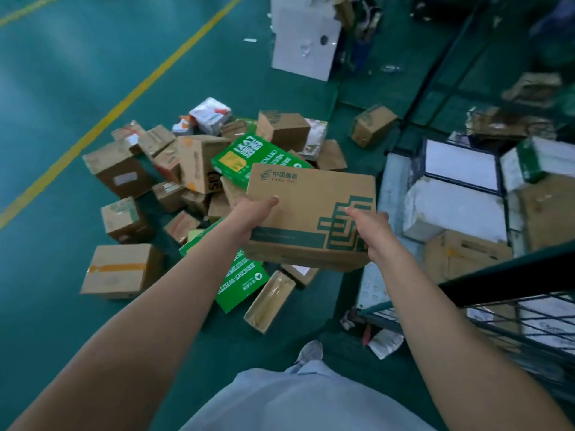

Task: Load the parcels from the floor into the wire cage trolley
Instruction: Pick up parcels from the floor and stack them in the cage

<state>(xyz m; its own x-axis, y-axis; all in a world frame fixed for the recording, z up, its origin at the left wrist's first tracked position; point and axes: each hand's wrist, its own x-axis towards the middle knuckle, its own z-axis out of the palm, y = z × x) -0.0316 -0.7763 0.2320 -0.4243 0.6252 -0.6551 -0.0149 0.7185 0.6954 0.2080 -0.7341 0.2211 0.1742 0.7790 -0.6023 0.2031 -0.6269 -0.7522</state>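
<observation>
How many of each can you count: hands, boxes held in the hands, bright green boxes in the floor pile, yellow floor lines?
Hands: 2 (left, right)
Held China Post box: 1
Bright green boxes: 2
Yellow floor lines: 2
Total: 7

The flat cardboard box (311,209) held up in both hands carries a green emblem, four Chinese characters and "CHINA POST" under them at its far left corner. Down in the floor heap, a green box (241,286) near the holder reads "BRIGHT-WHITE" along its side, upside down from here. Another green box (249,157) further off shows large white Chinese characters, too blurred to read.
</observation>
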